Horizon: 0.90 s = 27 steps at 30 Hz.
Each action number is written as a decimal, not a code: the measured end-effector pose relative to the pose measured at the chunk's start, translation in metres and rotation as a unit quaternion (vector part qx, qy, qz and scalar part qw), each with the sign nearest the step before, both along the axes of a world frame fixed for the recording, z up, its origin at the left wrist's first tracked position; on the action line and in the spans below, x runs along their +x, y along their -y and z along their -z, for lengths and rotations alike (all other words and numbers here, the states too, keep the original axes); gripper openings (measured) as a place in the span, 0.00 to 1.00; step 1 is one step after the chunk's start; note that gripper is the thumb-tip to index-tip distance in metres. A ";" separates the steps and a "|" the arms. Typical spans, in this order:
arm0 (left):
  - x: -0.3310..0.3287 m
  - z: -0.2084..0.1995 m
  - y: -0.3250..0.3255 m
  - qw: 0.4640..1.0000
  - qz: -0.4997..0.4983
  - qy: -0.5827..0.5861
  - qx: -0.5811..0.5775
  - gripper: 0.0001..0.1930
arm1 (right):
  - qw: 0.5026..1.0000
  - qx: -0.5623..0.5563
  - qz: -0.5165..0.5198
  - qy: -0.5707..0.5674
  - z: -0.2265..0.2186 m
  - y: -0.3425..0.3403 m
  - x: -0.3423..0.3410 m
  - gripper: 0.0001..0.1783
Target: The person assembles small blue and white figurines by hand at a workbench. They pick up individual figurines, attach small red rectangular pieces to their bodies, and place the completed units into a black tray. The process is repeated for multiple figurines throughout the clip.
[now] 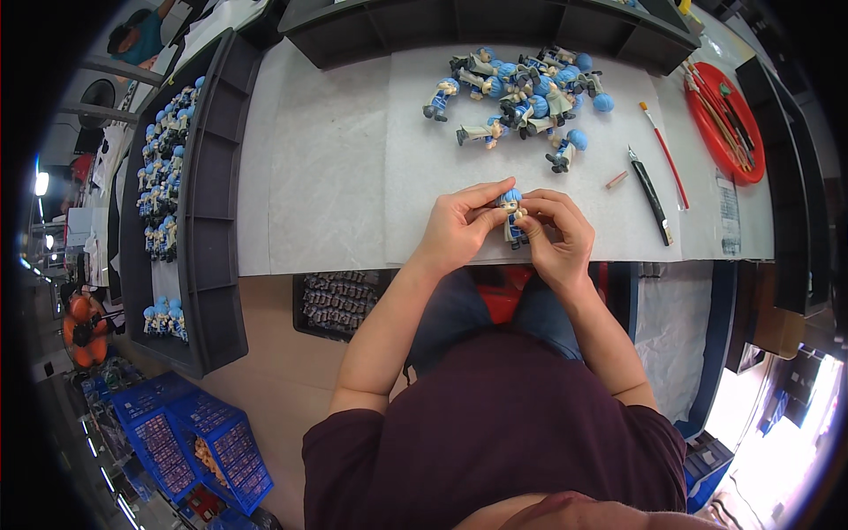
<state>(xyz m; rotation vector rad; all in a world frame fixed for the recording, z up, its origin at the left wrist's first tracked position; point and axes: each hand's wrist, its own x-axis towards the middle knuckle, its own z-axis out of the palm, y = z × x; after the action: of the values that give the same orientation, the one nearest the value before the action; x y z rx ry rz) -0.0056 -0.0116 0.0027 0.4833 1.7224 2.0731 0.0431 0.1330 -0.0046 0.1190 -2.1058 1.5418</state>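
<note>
A small blue-haired figurine (513,231) in blue and cream clothes stands upright between my two hands, just above the near edge of the white table. My left hand (461,225) is closed on it from the left, its fingertips at the head. From the right, my right hand (556,231) pinches its body, thumb and fingers curled round its side. Beyond my hands lies a loose pile of similar figurines (534,84), tumbled in different directions. One single figurine (568,150) rests a little nearer, off the pile's right side.
Right of the pile lie a thin red brush (669,159), a black craft knife (649,194) and a small pinkish stick (617,180). A red oval tray (698,110) holds several brushes. Grey crates (216,177) stand left, one filled with figurines. Blue baskets (190,442) sit at lower left.
</note>
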 end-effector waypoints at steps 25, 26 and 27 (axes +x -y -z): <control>-0.007 0.003 0.007 0.972 -0.046 0.145 0.178 0.18 | 0.993 -0.046 -0.095 0.051 -0.009 -0.007 0.005 0.16; -0.006 0.003 0.007 0.972 -0.054 0.148 0.175 0.17 | 0.995 -0.040 -0.089 0.031 -0.007 -0.007 0.004 0.17; -0.006 0.002 0.006 0.972 -0.063 0.151 0.171 0.17 | 0.996 -0.034 -0.083 0.012 -0.003 -0.007 0.003 0.17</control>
<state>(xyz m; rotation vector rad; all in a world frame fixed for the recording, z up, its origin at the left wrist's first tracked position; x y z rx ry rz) -0.0118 -0.0179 0.0007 0.1443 1.2565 2.4027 0.0461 0.1400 -0.0015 0.2584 -2.1046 1.7185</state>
